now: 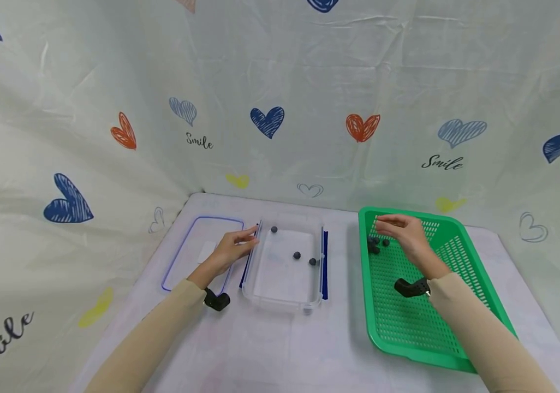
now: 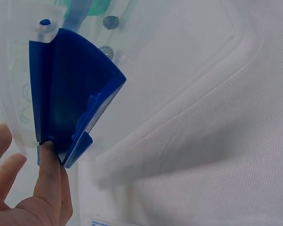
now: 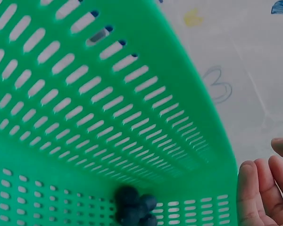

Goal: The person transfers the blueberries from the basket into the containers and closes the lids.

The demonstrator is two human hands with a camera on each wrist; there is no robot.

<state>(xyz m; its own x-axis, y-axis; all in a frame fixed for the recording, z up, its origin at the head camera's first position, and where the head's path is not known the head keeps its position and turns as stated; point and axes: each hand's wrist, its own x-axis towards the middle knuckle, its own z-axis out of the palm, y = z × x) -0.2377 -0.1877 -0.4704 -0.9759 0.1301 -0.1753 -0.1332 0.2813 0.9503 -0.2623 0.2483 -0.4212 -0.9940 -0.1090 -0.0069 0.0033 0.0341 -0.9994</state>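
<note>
A clear plastic container (image 1: 282, 303) with blue side latches stands mid-table, with three dark blueberries (image 1: 297, 255) inside. At its left wall my left hand (image 1: 233, 248) pinches the edge, and fingertips press against the hanging blue latch (image 2: 70, 89) in the left wrist view. My right hand (image 1: 405, 234) is over the back left of a green basket (image 1: 373, 327), its fingers bent and apart from the thumb, with nothing seen between them. Below it, several blueberries (image 3: 132, 207) cluster in the basket's corner.
A clear lid with a blue rim (image 1: 178, 262) lies flat left of the container, partly behind the left hand. Both wrists wear black camera mounts (image 1: 410, 287). A white sheet printed with hearts (image 1: 267, 121) hangs behind the table.
</note>
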